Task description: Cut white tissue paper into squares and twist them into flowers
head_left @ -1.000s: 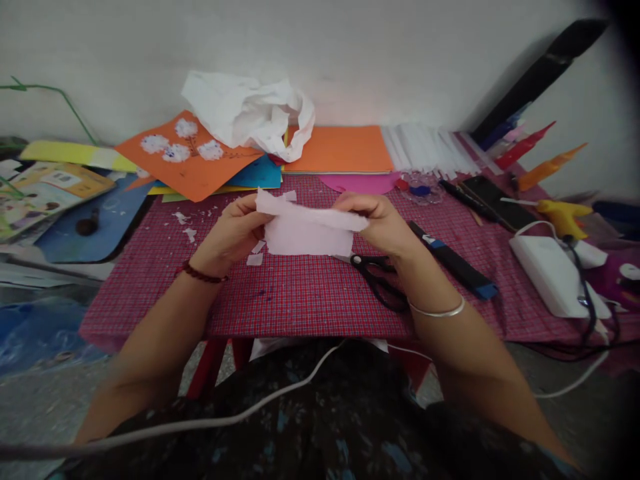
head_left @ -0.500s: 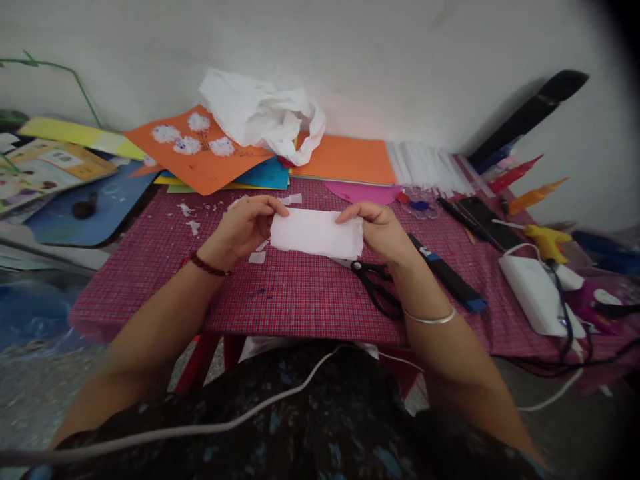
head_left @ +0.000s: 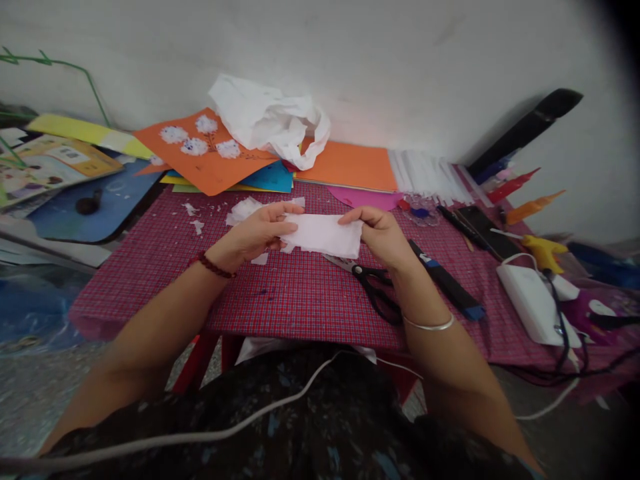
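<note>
A white strip of tissue paper (head_left: pixel 323 235) is stretched flat between my two hands, just above the table. My left hand (head_left: pixel 257 232) pinches its left end between thumb and fingers. At the right end, my right hand (head_left: pixel 377 232) grips the paper the same way. Partly under the paper lies a pair of black-handled scissors (head_left: pixel 373 283), blades pointing left. Behind my left hand rests a crumpled piece of white tissue (head_left: pixel 245 211), with a small paper scrap (head_left: pixel 260 259) below the hand.
On the checked tablecloth (head_left: pixel 300 300), a box cutter (head_left: pixel 450 283) lies to the right. Beyond it are a yellow glue gun (head_left: pixel 545 252) and a white power box (head_left: pixel 535 303) with cables. Orange card with paper flowers (head_left: pixel 210 167) and crumpled white paper (head_left: pixel 265 117) sit along the wall.
The paper's loose upper flap has come down, leaving a narrower, flat strip. My left thumb has moved onto the front of its left end. The camera view has shifted slightly.
</note>
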The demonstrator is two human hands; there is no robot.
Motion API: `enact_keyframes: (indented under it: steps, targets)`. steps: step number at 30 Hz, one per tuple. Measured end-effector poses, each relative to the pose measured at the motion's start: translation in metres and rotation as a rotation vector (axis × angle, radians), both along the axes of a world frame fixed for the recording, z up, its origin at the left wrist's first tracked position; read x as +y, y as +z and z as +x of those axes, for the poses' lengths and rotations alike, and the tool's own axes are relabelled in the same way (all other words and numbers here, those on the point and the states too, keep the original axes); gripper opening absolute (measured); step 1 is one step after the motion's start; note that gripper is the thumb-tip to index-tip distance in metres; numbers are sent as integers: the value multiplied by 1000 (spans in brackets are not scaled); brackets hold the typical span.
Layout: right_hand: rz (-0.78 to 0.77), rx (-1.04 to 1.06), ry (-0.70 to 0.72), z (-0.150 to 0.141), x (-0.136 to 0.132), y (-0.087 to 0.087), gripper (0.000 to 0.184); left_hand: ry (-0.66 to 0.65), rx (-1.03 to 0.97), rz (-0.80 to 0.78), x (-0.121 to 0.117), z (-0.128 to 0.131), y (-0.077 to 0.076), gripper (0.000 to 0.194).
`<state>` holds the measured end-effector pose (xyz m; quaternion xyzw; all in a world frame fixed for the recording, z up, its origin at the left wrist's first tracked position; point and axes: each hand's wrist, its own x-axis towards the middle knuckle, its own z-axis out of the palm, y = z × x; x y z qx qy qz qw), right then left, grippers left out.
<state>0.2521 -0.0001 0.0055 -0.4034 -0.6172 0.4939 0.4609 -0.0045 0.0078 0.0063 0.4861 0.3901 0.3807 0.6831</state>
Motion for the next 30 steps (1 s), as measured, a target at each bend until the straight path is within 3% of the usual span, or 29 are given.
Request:
enact_keyframes:
  steps: [8,12,15,19,24,27,30]
  targets:
    - [-5,-19,34,1,1,-1,10,95,86,173,2,2,-4,43]
    - [6,-63,150,4,0,1,9,163,185,382,2,2,-5,61]
    - [34,-146,268,3,-4,6,17,53,217,415,0,4,-2,65]
    - [39,-244,406,-2,-12,15,28,-176,238,374,-7,12,6,49]
    - [35,-272,559,-13,-20,20,15,-320,312,425,-18,23,12,24]
    - [36,-173,482,-17,-17,18,16,-335,308,316,-22,25,9,10]
    - [90,-105,248,-8,-12,15,27,-98,117,124,-18,25,3,11]
